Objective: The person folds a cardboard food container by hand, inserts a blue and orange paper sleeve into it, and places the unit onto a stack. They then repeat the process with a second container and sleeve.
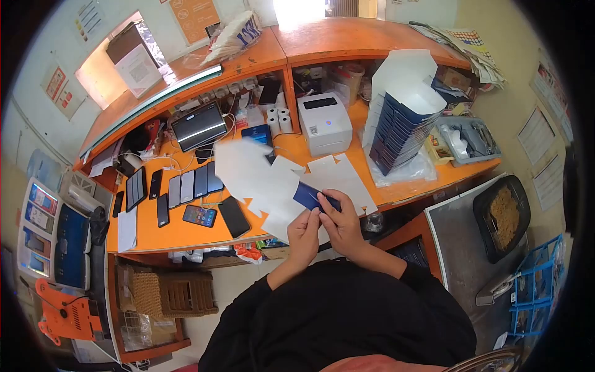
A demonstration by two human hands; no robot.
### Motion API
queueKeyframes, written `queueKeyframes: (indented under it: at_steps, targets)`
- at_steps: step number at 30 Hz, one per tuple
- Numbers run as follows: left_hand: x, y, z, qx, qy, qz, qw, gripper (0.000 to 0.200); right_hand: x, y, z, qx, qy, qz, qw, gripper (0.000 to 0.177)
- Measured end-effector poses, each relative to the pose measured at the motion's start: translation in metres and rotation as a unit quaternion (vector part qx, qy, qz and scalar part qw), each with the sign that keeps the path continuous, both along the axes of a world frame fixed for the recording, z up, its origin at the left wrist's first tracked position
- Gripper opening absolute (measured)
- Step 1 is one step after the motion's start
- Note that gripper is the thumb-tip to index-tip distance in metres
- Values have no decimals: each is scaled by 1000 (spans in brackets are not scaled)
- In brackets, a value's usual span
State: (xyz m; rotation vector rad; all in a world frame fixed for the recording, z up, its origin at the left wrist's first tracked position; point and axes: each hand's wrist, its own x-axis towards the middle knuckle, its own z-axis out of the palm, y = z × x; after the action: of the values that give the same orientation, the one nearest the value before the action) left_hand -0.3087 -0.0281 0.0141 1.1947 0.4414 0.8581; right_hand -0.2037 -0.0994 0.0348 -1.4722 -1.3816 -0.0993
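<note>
At an orange desk (180, 234), the left hand (304, 234) and right hand (342, 222) sit side by side, both pinching a flat carton (263, 180) that is white with a blue flap and held just above the desk's front edge. The thumbs appear to press a fold, partly hidden. Behind it are a printer (323, 123) and a box stack (401, 121), with phones (186, 186) in a row to the left.

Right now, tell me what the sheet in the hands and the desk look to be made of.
Sheet: likely thin cardboard, matte white on one face, dark blue on the other; the cut tabs and fold lines suggest it. Desk: probably laminated board, smooth orange with a faint sheen; the core is not visible.
</note>
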Motion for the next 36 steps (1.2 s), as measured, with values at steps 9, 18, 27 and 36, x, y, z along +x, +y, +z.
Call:
queueKeyframes:
  at_steps: [9, 18, 27, 36]
  targets:
    - [-19, 27, 1, 232, 217, -34, 948, 27, 30, 2, -22, -47, 394, 55, 916, 51]
    - [-18, 34, -80, 197, 233, -55, 951, 21, 70, 15, -58, -74, 183, 16, 980, 25]
    - [-16, 28, -59, 189, 219, -130, 948, 15, 65, 6, -28, -183, -222, 116, 951, 10]
    - [6, 12, -21, 264, 274, -20, 924, 17, 30, -4, -41, -60, 472, -20, 879, 62]
